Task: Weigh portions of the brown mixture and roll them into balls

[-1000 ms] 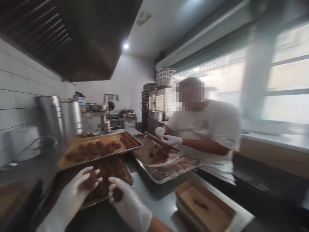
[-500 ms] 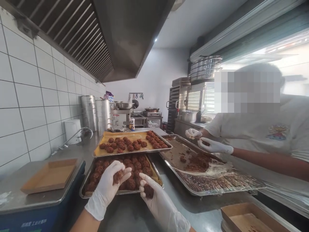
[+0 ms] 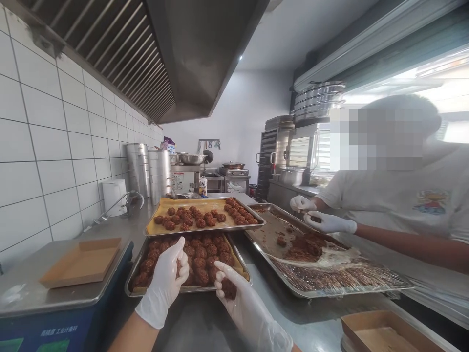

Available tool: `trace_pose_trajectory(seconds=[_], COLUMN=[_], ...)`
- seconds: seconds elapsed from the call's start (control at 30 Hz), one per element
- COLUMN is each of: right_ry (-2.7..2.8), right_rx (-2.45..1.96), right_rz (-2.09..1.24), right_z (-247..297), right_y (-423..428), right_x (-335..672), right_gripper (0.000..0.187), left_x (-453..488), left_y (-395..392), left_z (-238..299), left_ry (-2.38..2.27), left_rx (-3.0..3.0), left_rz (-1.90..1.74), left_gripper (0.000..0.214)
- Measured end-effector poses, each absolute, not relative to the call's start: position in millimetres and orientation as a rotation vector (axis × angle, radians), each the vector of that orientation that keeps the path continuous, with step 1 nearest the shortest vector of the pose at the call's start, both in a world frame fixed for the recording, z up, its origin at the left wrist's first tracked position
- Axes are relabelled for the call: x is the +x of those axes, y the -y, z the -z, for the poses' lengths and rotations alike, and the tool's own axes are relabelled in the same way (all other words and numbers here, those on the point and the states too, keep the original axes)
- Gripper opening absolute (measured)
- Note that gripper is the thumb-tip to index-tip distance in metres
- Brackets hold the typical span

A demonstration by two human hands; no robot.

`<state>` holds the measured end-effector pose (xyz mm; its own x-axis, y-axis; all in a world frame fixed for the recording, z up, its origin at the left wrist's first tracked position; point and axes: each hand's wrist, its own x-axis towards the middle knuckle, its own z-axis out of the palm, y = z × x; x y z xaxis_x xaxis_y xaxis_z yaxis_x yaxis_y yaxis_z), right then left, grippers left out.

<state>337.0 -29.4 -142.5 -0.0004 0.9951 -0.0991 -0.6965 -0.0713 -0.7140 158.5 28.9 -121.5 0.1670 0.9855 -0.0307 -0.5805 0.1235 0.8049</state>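
1. Head view: my right hand point(image 3: 240, 303) pinches a brown ball point(image 3: 229, 289), half hidden by my fingers.
2. My left hand point(image 3: 164, 286) curls around another ball point(image 3: 180, 268), mostly covered, over the near tray point(image 3: 190, 289).
3. Beyond stand a second tray point(image 3: 205, 230) and a co-worker's gloved hands point(image 3: 322, 220).

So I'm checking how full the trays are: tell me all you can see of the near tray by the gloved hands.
The near tray is a shallow rectangular pan of shiny metal, lined with yellowish paper that shows at its right end. It lies flat on the steel counter, packed with dark brown balls in close rows. Its far edge sits under or against a second tray; which, I cannot tell. The left hand, in a white glove, reaches over it among the balls; the right hand holds a ball at its near rim.
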Motion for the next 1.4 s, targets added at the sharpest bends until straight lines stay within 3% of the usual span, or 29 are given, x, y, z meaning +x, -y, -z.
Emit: trace_pose_trajectory(seconds=[0.1,0.2,0.53,0.7,0.83,1.0,1.2,1.4], right_ry=[0.570,0.585,0.587,0.599,0.604,0.607,0.605,0.604], right_rx=[-0.698,-0.693,-0.699,-0.695,-0.693,-0.689,-0.685,-0.666], right_rz=[-1.509,-1.497,-1.502,-1.506,-1.509,-1.506,-1.525,-1.531], right_z=[145,147,146,148,150,152,152,157], right_y=[28,27,29,26,25,26,26,25], right_x=[337,338,338,339,340,340,340,340], right_gripper=[0.037,0.036,0.036,0.040,0.042,0.041,0.039,0.041], left_x=[157,153,158,162,162,162,163,155], left_y=[-29,-28,-19,-16,-20,-22,-27,-22], left_z=[121,120,122,122,126,125,127,120], left_ry=[-0.661,-0.514,-0.586,-0.584,-0.724,-0.557,-0.648,-0.517], left_rx=[0.737,0.739,0.791,0.838,0.899,0.854,0.763,0.728], left_rz=[-1.302,-1.252,-1.249,-1.213,-1.219,-1.227,-1.305,-1.174], left_gripper=[0.052,0.033,0.045,0.033,0.040,0.033,0.054,0.037])
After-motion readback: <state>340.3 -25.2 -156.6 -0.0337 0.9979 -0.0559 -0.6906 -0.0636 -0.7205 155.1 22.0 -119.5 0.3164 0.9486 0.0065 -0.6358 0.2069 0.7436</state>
